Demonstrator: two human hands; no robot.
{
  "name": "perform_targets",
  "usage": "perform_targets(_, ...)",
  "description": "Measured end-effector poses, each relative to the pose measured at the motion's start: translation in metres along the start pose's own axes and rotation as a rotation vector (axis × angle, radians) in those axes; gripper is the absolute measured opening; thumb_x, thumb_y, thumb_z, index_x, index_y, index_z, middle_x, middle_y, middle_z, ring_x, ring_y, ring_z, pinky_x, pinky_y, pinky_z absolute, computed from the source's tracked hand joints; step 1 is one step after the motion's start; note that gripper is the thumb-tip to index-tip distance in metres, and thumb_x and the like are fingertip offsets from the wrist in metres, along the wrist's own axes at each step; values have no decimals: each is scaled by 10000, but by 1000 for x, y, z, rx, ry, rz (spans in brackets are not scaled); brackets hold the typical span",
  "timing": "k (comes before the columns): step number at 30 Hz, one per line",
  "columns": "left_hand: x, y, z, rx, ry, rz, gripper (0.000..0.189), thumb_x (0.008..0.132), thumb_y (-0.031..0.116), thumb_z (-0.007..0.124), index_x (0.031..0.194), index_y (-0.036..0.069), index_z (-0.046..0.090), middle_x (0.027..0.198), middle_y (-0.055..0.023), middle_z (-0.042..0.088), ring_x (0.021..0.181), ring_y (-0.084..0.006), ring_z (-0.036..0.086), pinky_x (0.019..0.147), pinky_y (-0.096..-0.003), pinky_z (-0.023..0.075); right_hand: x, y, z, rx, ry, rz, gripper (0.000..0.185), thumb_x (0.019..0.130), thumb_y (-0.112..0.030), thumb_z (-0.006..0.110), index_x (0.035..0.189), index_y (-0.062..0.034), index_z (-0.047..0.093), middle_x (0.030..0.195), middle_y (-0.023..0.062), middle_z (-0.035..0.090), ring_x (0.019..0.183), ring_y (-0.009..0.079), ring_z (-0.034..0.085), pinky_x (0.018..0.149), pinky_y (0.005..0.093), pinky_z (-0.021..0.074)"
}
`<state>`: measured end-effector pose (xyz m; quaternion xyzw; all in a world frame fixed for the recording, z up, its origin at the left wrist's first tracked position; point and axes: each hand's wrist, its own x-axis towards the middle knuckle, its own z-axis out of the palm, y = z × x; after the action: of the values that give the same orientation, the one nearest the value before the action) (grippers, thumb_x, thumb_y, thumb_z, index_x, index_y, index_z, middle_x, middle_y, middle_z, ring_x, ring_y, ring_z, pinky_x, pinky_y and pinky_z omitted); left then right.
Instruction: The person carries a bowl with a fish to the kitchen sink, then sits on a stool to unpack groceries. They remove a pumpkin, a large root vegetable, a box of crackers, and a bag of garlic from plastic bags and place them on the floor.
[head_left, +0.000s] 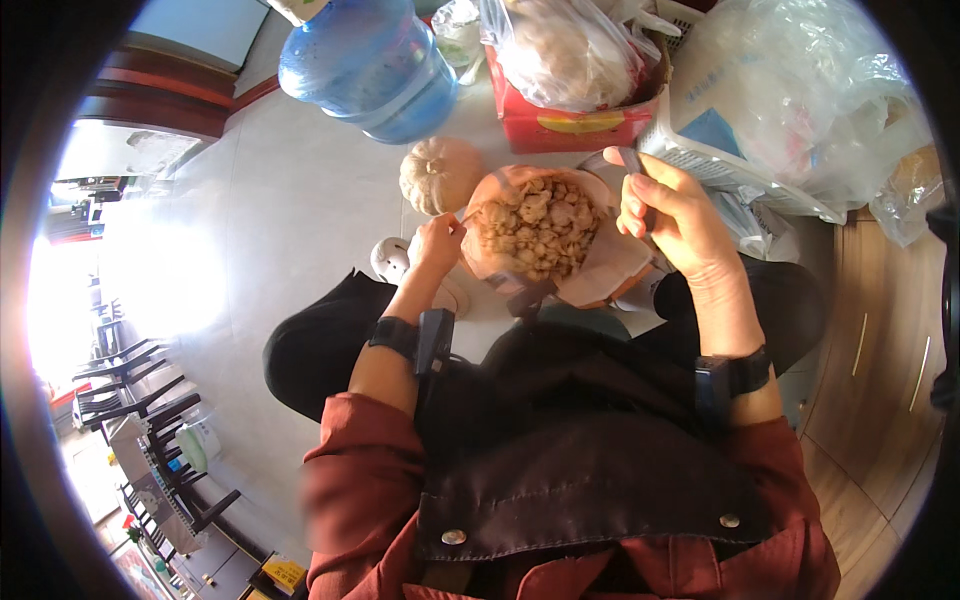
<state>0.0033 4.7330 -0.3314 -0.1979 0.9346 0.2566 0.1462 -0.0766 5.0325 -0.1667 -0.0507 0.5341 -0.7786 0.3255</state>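
An orange bag (480, 262) with a pale lining stands open on the floor between my knees, full of tan, lumpy pieces of food (544, 229) that I cannot name for certain. My left hand (437, 244) pinches the bag's left rim. At the upper right of the bag, my right hand (671, 217) is raised, with a grey-brown strap (632, 161) held between thumb and fingers; it looks like the bag's handle. Another dark strap (529, 298) lies blurred at the bag's near side. A pale, ribbed pumpkin (439, 174) sits on the floor just beyond my left hand.
Behind the pumpkin lies a large blue water jug (375, 75). A red cardboard box (574, 131) holds a filled clear plastic bag. To its right is a white plastic basket (750, 176) heaped with plastic bags. Wooden cabinet doors (877, 337) flank my right side; dark chairs (150, 405) stand far left.
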Motion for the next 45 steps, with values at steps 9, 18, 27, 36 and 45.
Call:
perform_targets(9,-5,30,27,99,58,84,416,776,250,628,1148,122,491,1079,-178,513,982,-378,545,811,-453,451,5,14,-35,150,90,6,462,894,-244,544,1237,48,443,683,-29,446,501,73,410,538,250,386)
perform_targets(18,2,7,20,6,-156,16,231,859,258,522,852,60,641,781,-197,621,789,-371,607,683,-429,470,-18,-58,-13,251,-90,-32,571,907,-255,482,1260,158,306,706,-13,404,442,18,307,394,171,258)
perform_targets(27,7,71,39,-94,207,547,303,761,175,647,1038,117,537,988,-132,528,952,-310,520,787,-405,443,9,-47,-38,181,311,83,402,918,-169,461,1200,116,430,755,11,444,542,67,371,475,201,318)
perform_targets(36,-23,24,40,201,161,339,628,677,67,613,1259,188,413,1177,-138,396,1059,-338,442,831,-434,442,-16,-37,-59,172,216,34,554,915,-202,452,1338,103,266,806,15,404,572,67,371,477,190,341)
perform_targets(45,-20,-28,58,-126,-221,-119,294,733,148,598,1005,94,500,896,-192,617,845,-375,605,755,-423,485,-11,-35,-48,-93,224,55,589,894,-249,508,1360,34,283,744,13,459,575,106,440,583,263,401)
